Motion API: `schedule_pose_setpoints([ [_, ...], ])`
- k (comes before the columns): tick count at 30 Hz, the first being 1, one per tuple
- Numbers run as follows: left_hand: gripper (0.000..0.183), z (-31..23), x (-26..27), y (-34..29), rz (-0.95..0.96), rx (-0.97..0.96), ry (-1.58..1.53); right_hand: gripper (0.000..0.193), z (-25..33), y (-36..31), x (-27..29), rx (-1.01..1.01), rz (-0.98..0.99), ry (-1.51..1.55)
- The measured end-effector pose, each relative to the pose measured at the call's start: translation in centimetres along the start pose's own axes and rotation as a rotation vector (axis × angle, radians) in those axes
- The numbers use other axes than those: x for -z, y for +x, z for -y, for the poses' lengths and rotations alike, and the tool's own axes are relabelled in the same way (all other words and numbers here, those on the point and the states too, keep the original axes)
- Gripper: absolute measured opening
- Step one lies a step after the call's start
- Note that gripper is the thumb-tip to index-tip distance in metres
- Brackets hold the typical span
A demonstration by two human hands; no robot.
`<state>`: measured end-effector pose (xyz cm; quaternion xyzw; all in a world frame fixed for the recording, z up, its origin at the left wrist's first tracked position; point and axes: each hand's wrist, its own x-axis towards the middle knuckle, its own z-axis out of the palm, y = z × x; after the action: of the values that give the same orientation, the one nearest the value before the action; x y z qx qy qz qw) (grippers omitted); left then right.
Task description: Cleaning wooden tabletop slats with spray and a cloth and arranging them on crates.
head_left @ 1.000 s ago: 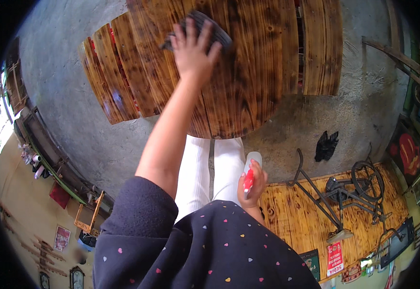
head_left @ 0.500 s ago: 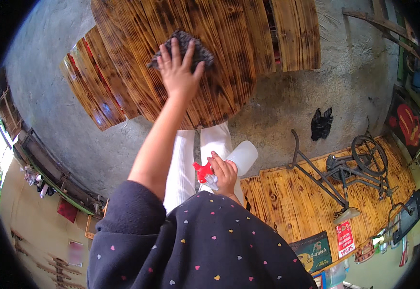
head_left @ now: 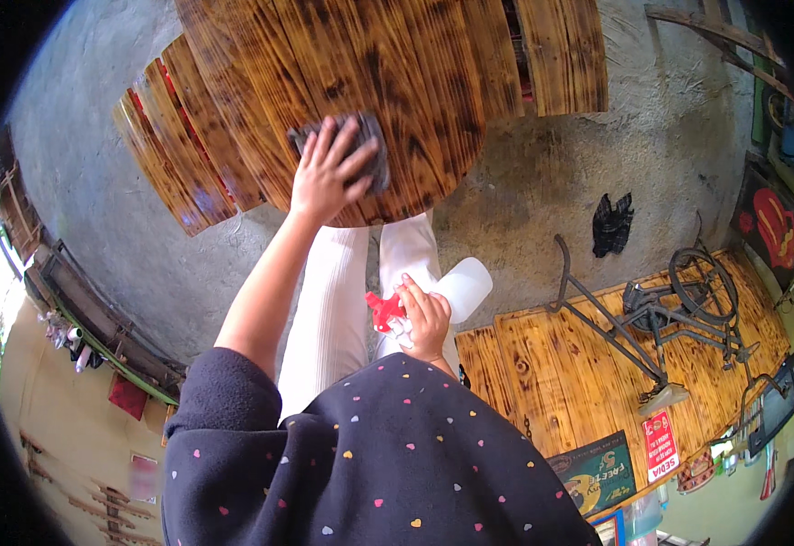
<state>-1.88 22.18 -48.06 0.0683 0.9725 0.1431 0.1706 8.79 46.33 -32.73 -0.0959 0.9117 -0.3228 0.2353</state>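
My left hand [head_left: 328, 175] lies palm down with its fingers spread over a dark grey cloth [head_left: 380, 169], pressing it against the wooden tabletop [head_left: 406, 82] close to its rounded near edge. The hand is somewhat blurred. The tabletop is made of planks with dark burnt grain. Close to my body, my right hand [head_left: 427, 325] is wrapped round the neck of a spray bottle [head_left: 466, 289]. This bottle has a whitish translucent body and a red and white trigger head; it is tilted, with its base toward the upper right.
Slatted wooden seats flank the table, one at the left [head_left: 174, 150] and one at the right [head_left: 561, 59]. A crumpled black plastic piece [head_left: 613, 225] lies on the concrete floor. At the right, a dark bicycle-like metal frame [head_left: 656, 318] stands by a wooden plank surface [head_left: 542, 373].
My left hand has drawn the cloth nearer to me, toward the table's near edge. My right hand keeps its grip on the spray bottle, almost in the same place.
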Motion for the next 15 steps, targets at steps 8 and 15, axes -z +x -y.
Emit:
schedule_pose_setpoints([
  [8, 0.072, -8.0, -3.0, -0.4, -0.004, -0.15, -0.023, 0.042, 0.3, 0.3, -0.7, 0.01, 0.028, -0.037],
  [15, 0.077, 7.1, -1.7, -10.5, 0.312, -0.049, 0.142, 0.043, 0.4, 0.6, -0.8, 0.017, 0.088, -0.057],
])
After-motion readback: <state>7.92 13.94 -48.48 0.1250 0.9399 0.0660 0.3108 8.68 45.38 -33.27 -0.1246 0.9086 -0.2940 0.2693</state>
